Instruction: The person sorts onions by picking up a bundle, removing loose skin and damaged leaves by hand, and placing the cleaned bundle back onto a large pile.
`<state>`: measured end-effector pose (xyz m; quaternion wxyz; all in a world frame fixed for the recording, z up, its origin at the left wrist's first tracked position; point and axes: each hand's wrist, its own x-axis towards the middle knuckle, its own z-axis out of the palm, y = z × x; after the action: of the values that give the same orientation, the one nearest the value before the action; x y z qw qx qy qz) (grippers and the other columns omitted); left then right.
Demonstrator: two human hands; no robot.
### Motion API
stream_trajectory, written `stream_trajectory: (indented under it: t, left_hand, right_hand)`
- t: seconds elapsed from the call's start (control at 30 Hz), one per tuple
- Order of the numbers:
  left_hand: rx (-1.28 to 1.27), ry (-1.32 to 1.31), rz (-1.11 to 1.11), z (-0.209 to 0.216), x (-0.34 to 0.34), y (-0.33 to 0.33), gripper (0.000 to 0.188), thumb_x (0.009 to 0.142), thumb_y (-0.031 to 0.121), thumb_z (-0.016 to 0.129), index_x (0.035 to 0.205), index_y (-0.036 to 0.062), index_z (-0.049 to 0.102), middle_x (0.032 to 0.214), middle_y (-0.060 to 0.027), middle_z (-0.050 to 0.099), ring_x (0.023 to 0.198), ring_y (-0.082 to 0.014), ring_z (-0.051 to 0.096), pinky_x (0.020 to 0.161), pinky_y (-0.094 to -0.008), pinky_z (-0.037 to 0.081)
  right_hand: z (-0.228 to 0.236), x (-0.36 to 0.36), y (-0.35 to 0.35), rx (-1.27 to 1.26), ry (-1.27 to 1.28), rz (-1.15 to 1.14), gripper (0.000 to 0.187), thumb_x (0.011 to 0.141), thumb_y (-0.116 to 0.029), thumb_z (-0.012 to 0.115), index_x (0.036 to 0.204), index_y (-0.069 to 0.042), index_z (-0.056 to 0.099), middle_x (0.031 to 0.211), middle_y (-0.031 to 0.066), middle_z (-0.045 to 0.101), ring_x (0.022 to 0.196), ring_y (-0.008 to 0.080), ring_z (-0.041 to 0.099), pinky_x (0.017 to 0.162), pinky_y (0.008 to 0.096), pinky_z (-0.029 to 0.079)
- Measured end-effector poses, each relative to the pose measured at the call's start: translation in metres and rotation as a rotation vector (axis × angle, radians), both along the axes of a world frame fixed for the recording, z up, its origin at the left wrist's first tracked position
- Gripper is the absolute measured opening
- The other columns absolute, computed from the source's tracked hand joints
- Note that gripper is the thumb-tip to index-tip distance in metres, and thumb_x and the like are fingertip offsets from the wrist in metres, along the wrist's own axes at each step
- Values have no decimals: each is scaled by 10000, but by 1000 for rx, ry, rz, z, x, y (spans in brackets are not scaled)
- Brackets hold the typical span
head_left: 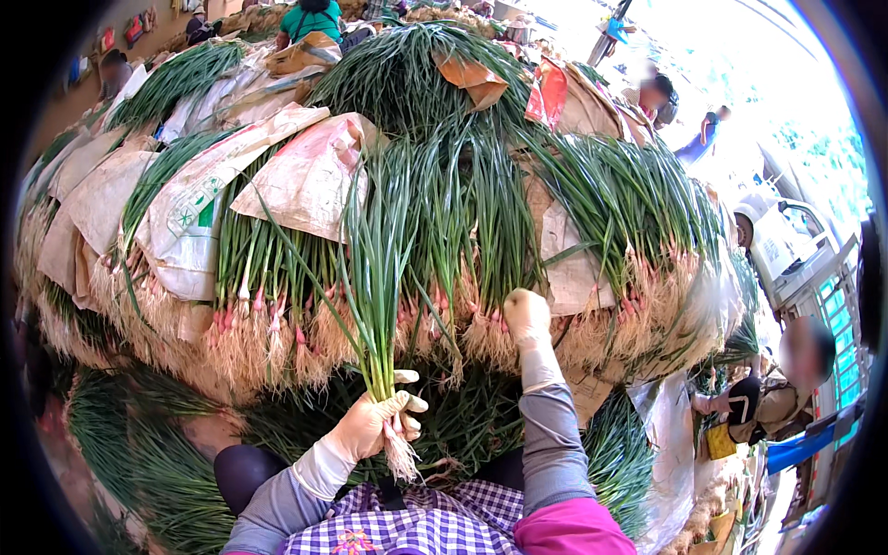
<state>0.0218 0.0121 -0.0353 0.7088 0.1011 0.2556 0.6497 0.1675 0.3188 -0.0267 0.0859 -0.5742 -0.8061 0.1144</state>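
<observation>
In my gloved left hand (381, 427) is a small bunch of spring onions (375, 296), gripped just above the bulbs. Its long green leaves point up and away, and pale roots hang below my fingers. My right hand (527, 319), also gloved, is closed at the front edge of a big heap of spring onions (453, 213), beside the pinkish bulbs and straw-coloured roots. Whatever its fingers pinch, if anything, is hidden behind the hand.
Sacking sheets (310, 176) and a white printed sack (199, 217) cover parts of the heap. More green leaves (166, 462) lie low on the left, near my knees. A seated person (777, 398) is at the right, by a truck (786, 240). Other people sit beyond the heap.
</observation>
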Motion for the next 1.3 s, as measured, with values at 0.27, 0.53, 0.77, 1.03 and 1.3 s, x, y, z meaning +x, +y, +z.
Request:
stream_trajectory:
  t: [0.27,0.53,0.77,1.03,1.3]
  left_hand:
    - [50,25,36,16,1,3,334,951,136,487,1277,97,426,896,-111,637,568,-126,557,583,-329,485]
    - [148,53,108,7,-1,-2,338,937,125,510,1266,97,437,897,-97,620,592,-133,544,592,-323,456]
    - [-42,-1,163,11,2,1,266,920,82,529,1183,87,494,812,-71,590,560,-121,495,562,-307,429]
    - [-25,102,188,10,2,1,171,906,70,545,1076,84,523,799,-61,586,539,-119,491,535,-306,420]
    - [-29,413,191,10,7,-1,42,942,87,495,957,51,511,988,-140,654,572,-100,568,553,-244,496]
  right_hand:
    - [-34,-15,18,-128,340,-158,511,872,-291,585,1262,-3,425,1124,155,608,940,247,641,784,362,525]
    - [83,-30,7,-62,110,156,279,928,-263,509,993,-2,585,899,138,656,758,223,639,705,342,530]
    - [44,-15,-6,63,457,7,179,854,-200,565,899,-65,674,873,169,668,852,323,637,780,373,489]
    - [11,-31,-51,-50,158,-84,391,757,-317,677,975,7,654,949,200,663,924,307,641,841,361,487]
    - [67,-17,-86,-583,887,209,231,791,-154,684,951,-7,607,752,55,607,664,168,580,701,341,495]
